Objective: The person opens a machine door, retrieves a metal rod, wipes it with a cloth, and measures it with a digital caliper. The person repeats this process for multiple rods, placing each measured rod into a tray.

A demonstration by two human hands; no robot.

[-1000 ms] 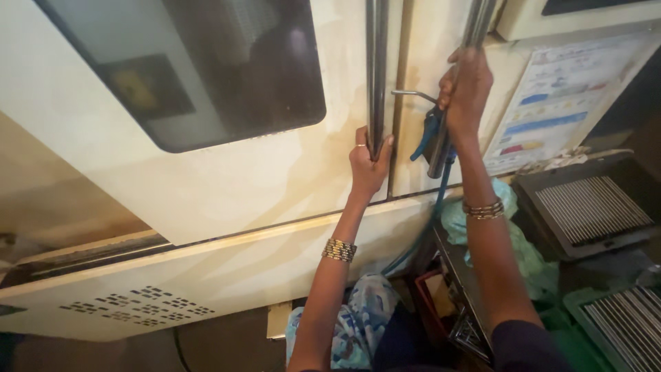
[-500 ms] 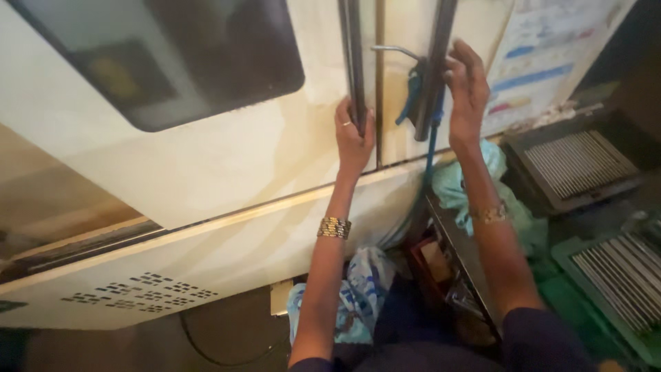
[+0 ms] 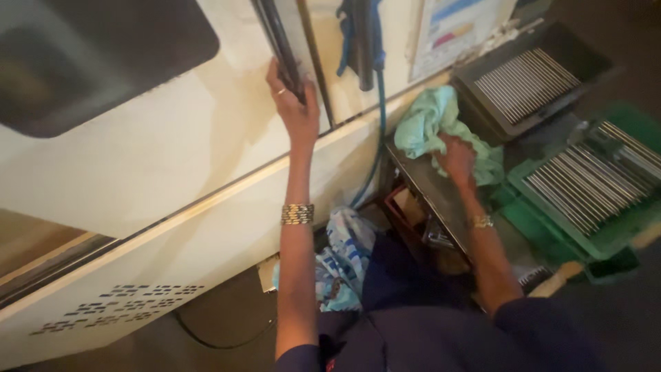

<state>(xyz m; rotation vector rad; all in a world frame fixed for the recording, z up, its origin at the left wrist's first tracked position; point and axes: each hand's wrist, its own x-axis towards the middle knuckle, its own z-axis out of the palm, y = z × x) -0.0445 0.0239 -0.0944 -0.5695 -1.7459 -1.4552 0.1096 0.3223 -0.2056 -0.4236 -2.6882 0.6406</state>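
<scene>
My left hand (image 3: 295,103) is raised and closed around the dark vertical door handle (image 3: 279,41) of a cream machine door (image 3: 138,158) with a dark window (image 3: 89,55). A ring and a gold bracelet show on that arm. My right hand (image 3: 456,157) is lowered onto a pale green cloth (image 3: 430,120) that lies on a grey metal shelf (image 3: 430,189); its fingers rest on the cloth, and I cannot tell if they grip it. A blue air hose (image 3: 377,96) hangs from a second handle.
Trays of metal rods stand to the right: a dark one (image 3: 527,79) and a green one (image 3: 592,182). A blue patterned cloth bag (image 3: 344,255) lies by my knees. A poster (image 3: 451,27) is on the machine wall.
My right hand has come down from the upper handle and blue hose to the green cloth on the shelf. The left hand stays on the door handle. The view has tilted down.
</scene>
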